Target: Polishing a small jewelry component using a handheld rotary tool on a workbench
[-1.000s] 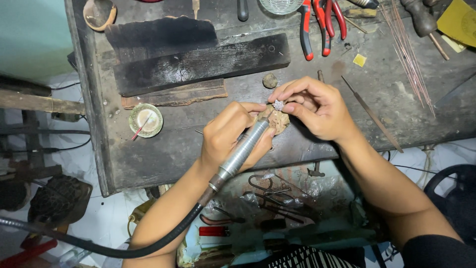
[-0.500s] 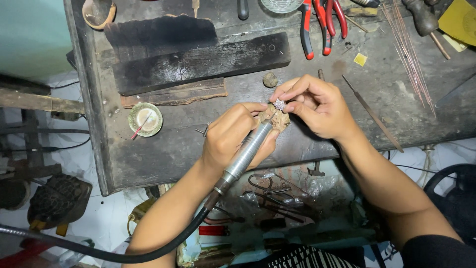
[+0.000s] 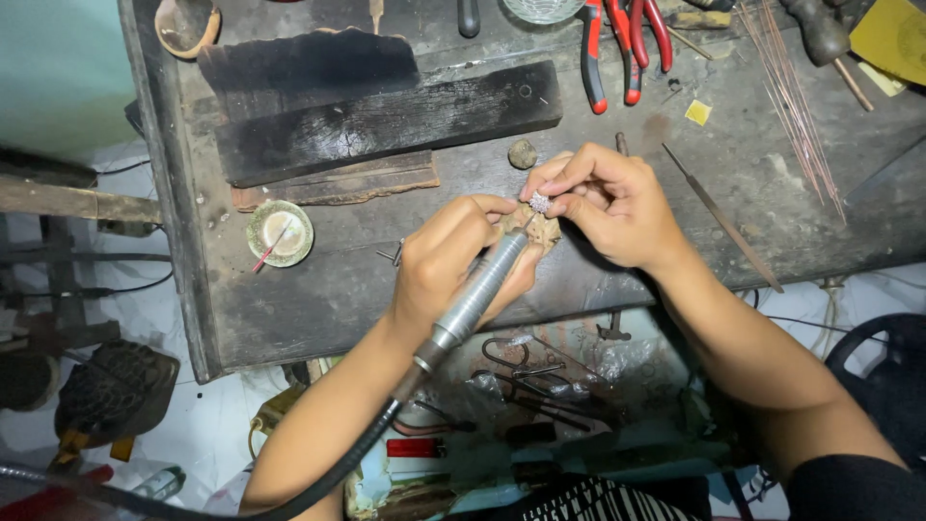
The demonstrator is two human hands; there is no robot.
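Note:
My left hand [image 3: 446,265] grips a silver rotary tool handpiece [image 3: 479,292] with a black flexible shaft trailing down to the lower left. Its tip points up at a small sparkling silver piece [image 3: 539,203]. My right hand [image 3: 610,205] pinches that small piece between thumb and fingers, over a brownish wooden peg [image 3: 536,227] at the bench's front edge. Both hands touch each other above the dark wooden workbench [image 3: 675,260].
Dark wooden blocks [image 3: 386,121] lie at the back left. A small round dish [image 3: 280,233] with a red stick sits left. Red-handled pliers [image 3: 622,43], thin copper wires [image 3: 791,96], a needle file [image 3: 721,217] and a small lump [image 3: 523,153] lie nearby. A cluttered drawer [image 3: 540,396] is below.
The handpiece has tilted a little and my left hand shifted slightly; the right hand keeps the small piece in the same spot.

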